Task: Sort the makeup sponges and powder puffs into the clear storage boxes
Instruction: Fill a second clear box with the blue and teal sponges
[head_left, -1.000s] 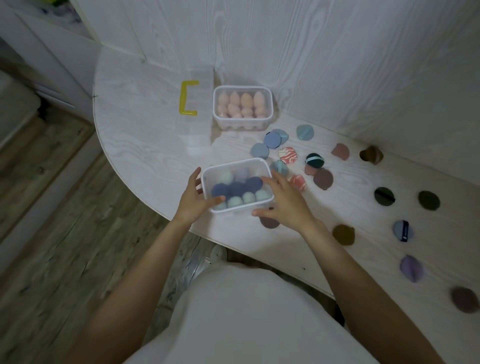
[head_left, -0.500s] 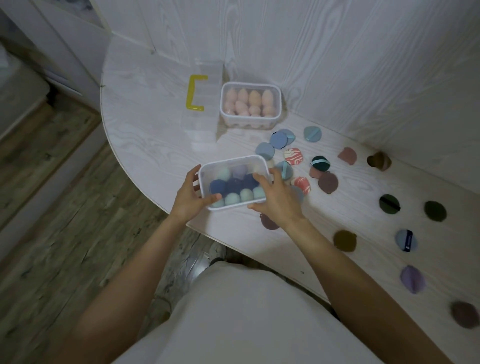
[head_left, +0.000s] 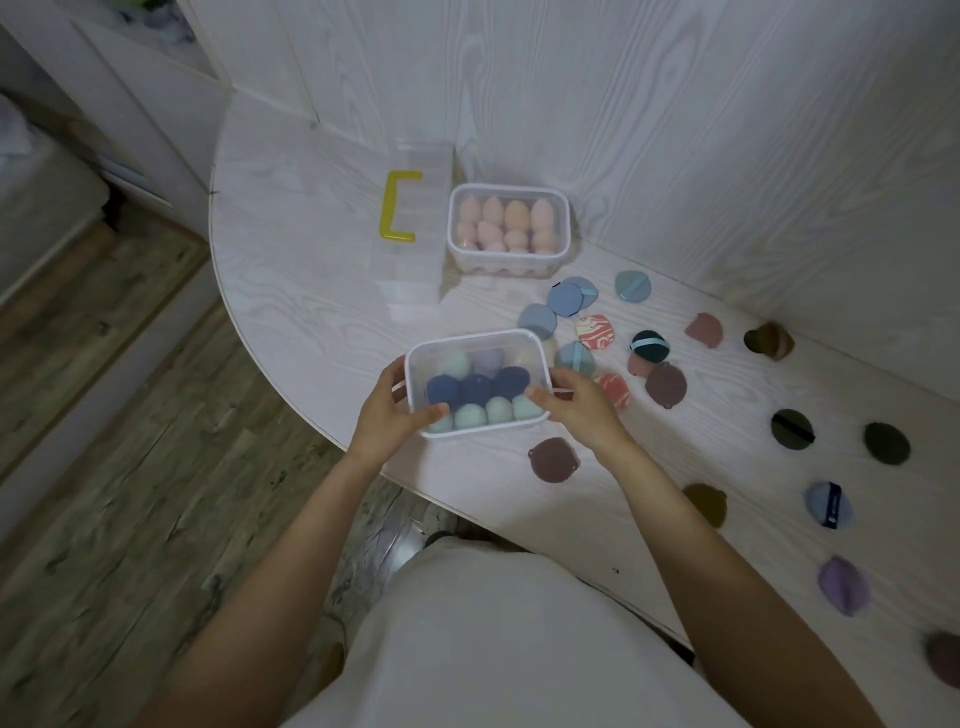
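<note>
A clear storage box (head_left: 415, 358) filled with navy, teal and pale sponges sits near the table's front edge. My left hand (head_left: 384, 421) grips its left side, thumb over the front rim. My right hand (head_left: 582, 410) holds its right side. Further back stands a second clear box (head_left: 457, 254) packed with pink and peach sponges. Several round powder puffs lie loose to the right, among them a blue puff (head_left: 563, 299), a red marbled puff (head_left: 595, 332) and a brown puff (head_left: 553, 460).
A clear lid with a yellow handle (head_left: 397, 213) lies left of the far box. A white wood-grain wall (head_left: 675, 130) backs the curved table (head_left: 291, 291). Wooden floor lies to the left, beyond the table edge. More dark puffs (head_left: 885, 441) scatter toward the right.
Both hands have kept hold of the near box, which has shifted a little left toward the table edge and uncovered the brown puff beside it.
</note>
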